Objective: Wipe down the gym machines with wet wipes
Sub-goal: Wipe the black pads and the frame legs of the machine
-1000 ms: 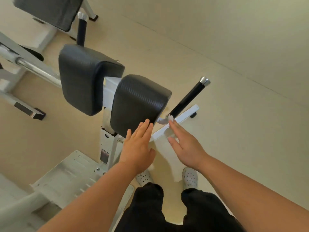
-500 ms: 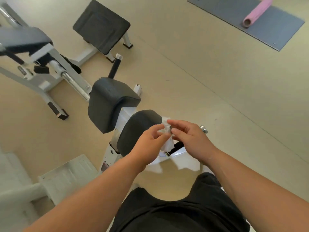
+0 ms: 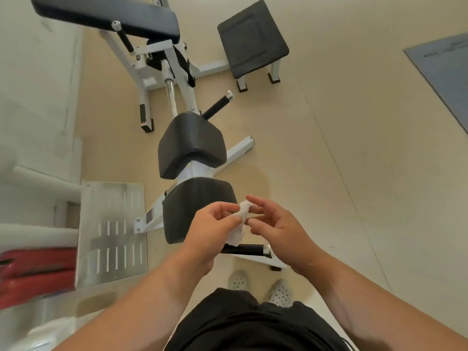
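Left hand (image 3: 210,231) pinches the wipe (image 3: 239,229), right hand (image 3: 278,231) touches its corner, grip unclear. Best fold out a clean face, then sweep the pad (image 3: 192,206).

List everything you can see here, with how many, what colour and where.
wet wipe: one, white, between the hands
pads: two, black, near machine, centre
handles: two, black, beside those pads
footplate: one, silver, left
weight plates: red, far left, count unclear
square bench: one, black, top
long pad: one, black, top left
mat: one, grey, right edge
shoes: two, white, bottom
left hand: pinches the wipe
right hand: fingertips at the wipe
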`<state>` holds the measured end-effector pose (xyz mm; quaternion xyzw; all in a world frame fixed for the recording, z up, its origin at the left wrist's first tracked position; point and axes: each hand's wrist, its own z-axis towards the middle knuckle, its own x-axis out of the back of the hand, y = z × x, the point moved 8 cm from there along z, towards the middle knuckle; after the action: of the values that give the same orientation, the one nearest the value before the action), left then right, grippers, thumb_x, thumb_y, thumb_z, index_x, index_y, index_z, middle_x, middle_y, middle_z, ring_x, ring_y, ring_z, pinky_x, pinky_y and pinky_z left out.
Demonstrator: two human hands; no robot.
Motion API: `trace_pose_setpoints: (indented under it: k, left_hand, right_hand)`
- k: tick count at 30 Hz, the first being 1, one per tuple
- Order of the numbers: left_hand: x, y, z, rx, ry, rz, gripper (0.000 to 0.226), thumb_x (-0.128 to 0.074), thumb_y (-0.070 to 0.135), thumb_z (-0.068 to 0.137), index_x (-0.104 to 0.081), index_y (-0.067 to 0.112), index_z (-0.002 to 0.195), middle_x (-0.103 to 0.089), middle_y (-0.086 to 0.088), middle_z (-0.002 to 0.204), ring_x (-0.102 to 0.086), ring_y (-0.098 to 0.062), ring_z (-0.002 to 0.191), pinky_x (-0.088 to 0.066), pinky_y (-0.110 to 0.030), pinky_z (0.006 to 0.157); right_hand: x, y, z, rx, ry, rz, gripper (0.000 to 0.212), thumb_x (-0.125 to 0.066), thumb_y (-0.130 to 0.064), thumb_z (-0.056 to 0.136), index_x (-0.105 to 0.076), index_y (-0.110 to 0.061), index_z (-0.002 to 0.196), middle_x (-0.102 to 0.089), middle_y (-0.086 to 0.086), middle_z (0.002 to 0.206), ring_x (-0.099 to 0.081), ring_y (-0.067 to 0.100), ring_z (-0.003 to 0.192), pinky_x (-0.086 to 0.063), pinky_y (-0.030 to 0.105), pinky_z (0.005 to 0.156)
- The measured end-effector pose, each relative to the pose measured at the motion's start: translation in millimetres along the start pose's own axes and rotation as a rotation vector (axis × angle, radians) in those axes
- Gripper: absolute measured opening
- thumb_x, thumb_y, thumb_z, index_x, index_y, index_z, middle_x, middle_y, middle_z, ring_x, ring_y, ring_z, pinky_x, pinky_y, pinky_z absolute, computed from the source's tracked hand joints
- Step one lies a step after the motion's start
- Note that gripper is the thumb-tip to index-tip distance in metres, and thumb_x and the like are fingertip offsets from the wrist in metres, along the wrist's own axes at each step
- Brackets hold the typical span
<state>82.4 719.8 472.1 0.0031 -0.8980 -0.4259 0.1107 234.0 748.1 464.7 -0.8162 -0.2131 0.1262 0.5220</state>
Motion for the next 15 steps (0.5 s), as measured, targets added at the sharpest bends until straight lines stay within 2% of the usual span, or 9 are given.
trace_pose_setpoints:
  k: [3,5,8,10,13,15]
  left_hand:
    - [-6,6,2,0.014,0.001,-0.083,0.02,-0.073,0.018,0.091,-0.07,0.027,0.109,-0.069,0.001,0.103,-0.066,-0.019,0.098,-0.056,-0.028,0.075]
    - [-16,12,5,0.015,-0.046,-0.116,0.025,-0.074,0.015,0.09,-0.069,0.026,0.112,-0.069,-0.001,0.108,-0.066,-0.021,0.1,-0.057,-0.027,0.075]
    - [-38,25,11,-0.006,-0.086,-0.147,0.03,-0.073,0.009,0.09,-0.066,0.025,0.115,-0.068,-0.004,0.112,-0.067,-0.022,0.102,-0.059,-0.028,0.076]
    - [-57,35,17,-0.015,-0.081,-0.193,0.033,-0.072,0.006,0.089,-0.065,0.024,0.116,-0.068,-0.005,0.113,-0.068,-0.023,0.103,-0.061,-0.032,0.08]
    - [-87,48,38,0.003,-0.018,-0.204,0.029,-0.073,0.008,0.088,-0.068,0.022,0.113,-0.07,-0.006,0.11,-0.069,-0.023,0.102,-0.06,-0.035,0.085]
    - [-109,60,61,0.026,0.077,-0.151,0.02,-0.074,0.012,0.088,-0.07,0.018,0.107,-0.071,-0.005,0.104,-0.069,-0.021,0.097,-0.06,-0.03,0.081]
  right_hand:
    - [12,-9,5,0.014,-0.016,-0.081,0.043,-0.063,-0.02,0.101,-0.056,-0.035,0.141,-0.071,-0.011,0.112,-0.068,0.006,0.102,-0.056,0.024,0.09]
    - [24,-13,4,0.017,-0.006,-0.097,0.042,-0.066,-0.016,0.099,-0.059,-0.032,0.137,-0.072,0.001,0.102,-0.069,0.013,0.094,-0.057,0.025,0.087]
    - [47,-15,5,0.034,-0.006,-0.141,0.034,-0.071,-0.017,0.096,-0.064,-0.039,0.121,-0.068,0.013,0.094,-0.066,0.022,0.085,-0.057,0.03,0.081]
    - [72,-14,13,0.036,-0.013,-0.208,0.032,-0.074,-0.02,0.094,-0.064,-0.039,0.118,-0.067,0.012,0.09,-0.065,0.023,0.083,-0.058,0.033,0.079]
    - [124,-16,37,0.076,0.006,-0.297,0.029,-0.076,-0.019,0.091,-0.065,-0.033,0.114,-0.062,0.002,0.078,-0.06,0.011,0.069,-0.055,0.024,0.071]
    - [164,-19,64,0.116,0.005,-0.337,0.021,-0.075,-0.019,0.092,-0.066,-0.033,0.105,-0.058,-0.007,0.07,-0.055,0.006,0.063,-0.05,0.02,0.064]
